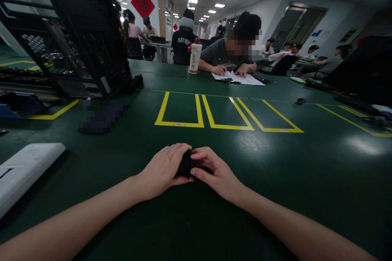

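Note:
A small black object, roughly cylindrical or box-like, is between my two hands at the near middle of the green table. My left hand wraps over its left side, fingers on top and thumb below. From the right, my right hand pinches its edge with thumb and fingertips. Much of the object is covered by my fingers, so its exact kind does not show.
Yellow tape frames mark the table ahead. An open black computer case stands at the left, above a white flat device. Across the table a person leans over papers beside a white bottle.

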`<state>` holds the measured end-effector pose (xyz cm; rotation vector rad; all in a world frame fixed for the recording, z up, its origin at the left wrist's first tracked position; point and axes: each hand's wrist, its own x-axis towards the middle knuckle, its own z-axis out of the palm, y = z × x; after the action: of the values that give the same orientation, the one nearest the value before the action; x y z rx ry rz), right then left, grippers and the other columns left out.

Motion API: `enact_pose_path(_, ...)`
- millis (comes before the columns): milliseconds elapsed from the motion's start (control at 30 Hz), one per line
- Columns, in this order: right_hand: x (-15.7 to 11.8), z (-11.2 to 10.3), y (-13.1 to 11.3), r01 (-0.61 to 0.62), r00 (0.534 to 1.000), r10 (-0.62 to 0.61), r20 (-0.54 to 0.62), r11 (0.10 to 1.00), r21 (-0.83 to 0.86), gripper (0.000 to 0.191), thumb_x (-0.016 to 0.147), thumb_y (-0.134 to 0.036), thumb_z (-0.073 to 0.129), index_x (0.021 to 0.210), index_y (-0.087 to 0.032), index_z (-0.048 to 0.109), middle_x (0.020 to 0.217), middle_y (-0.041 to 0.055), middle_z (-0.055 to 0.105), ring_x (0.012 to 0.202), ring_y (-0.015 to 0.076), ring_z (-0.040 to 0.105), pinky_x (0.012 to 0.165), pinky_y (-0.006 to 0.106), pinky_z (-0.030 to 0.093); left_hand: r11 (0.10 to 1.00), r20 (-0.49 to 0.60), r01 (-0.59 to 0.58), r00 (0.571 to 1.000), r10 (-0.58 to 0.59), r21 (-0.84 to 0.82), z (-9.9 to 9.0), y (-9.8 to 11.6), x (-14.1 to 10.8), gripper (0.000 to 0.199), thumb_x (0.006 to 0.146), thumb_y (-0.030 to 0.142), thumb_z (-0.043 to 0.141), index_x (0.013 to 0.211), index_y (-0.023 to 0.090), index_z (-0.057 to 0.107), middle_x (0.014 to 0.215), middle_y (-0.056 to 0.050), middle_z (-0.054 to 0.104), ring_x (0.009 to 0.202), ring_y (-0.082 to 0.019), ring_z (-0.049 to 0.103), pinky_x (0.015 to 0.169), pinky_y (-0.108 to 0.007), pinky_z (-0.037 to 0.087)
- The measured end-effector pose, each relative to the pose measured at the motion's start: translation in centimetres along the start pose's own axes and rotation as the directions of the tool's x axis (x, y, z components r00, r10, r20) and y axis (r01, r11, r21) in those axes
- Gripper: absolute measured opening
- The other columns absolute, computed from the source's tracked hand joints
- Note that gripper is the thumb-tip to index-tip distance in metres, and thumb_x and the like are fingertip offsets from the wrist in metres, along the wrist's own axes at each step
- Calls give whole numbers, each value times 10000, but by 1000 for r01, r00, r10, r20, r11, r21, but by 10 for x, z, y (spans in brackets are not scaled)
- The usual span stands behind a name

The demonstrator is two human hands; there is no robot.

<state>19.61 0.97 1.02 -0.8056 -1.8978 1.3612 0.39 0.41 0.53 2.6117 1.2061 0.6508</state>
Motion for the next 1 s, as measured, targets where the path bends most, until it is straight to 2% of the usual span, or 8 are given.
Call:
enact_pose_path(100, 1, 1, -2, -27, 1000, 27, -5, 1000, 8, 234, 783, -193, 557, 994, -236, 468, 1050, 16, 490, 969, 146, 544, 846, 341, 485, 1000, 5, -1, 1000, 1, 8, 0, 0, 0, 611, 738, 369, 614, 1220, 196, 282, 1195, -97, 478, 1074, -252, 483, 894, -430, 399)
enact_pose_path(233, 1, 0, -4, -83, 996, 83, 9, 997, -6, 356, 783, -195, 561, 1105, -236, 415, 1083, 34, 502, 1015, 157, 528, 885, 361, 460, 1000, 8, 2, 1000, -2, 13, -1, 1, 0, 627, 732, 357, 622, 1226, 189, 274, 1194, -97, 479, 1073, -249, 481, 898, -430, 396)
enact_pose_path(500, 0, -1, -1, 34, 999, -34, 39, 999, -20, 369, 738, -140, 597, 1052, -237, 431, 1091, 26, 455, 1035, 159, 507, 905, 367, 451, 1000, -13, -4, 1000, 4, -3, 1, 0, 0, 622, 726, 321, 626, 1221, 212, 266, 1194, -93, 478, 1067, -249, 489, 883, -430, 398)
enact_pose_path(700, -1, 0, -2, -13, 1000, 13, 15, 1000, 16, 265, 776, -182, 562, 1014, -237, 459, 1082, 22, 476, 994, 152, 537, 874, 359, 471, 1000, -3, -4, 1000, 4, -11, -2, 2, 0, 620, 725, 328, 631, 1217, 212, 272, 1183, -91, 483, 1060, -248, 492, 883, -425, 401)
enact_pose_path(900, 0, -1, -6, -69, 997, 70, 25, 997, -18, 393, 776, -180, 562, 1130, -240, 402, 1112, 42, 499, 1026, 167, 525, 900, 383, 451, 1000, 10, 8, 1000, -8, 0, -3, 3, 0, 622, 730, 336, 630, 1219, 201, 269, 1190, -93, 483, 1067, -241, 485, 899, -426, 394)
enact_pose_path(1000, 0, -2, -6, -63, 997, 64, 41, 998, -27, 370, 778, -177, 557, 1117, -235, 421, 1100, 41, 498, 1020, 166, 527, 900, 383, 449, 1000, 9, 7, 1000, -7, -4, -3, 2, -1, 620, 737, 336, 620, 1225, 202, 262, 1195, -93, 478, 1074, -244, 481, 902, -432, 391)
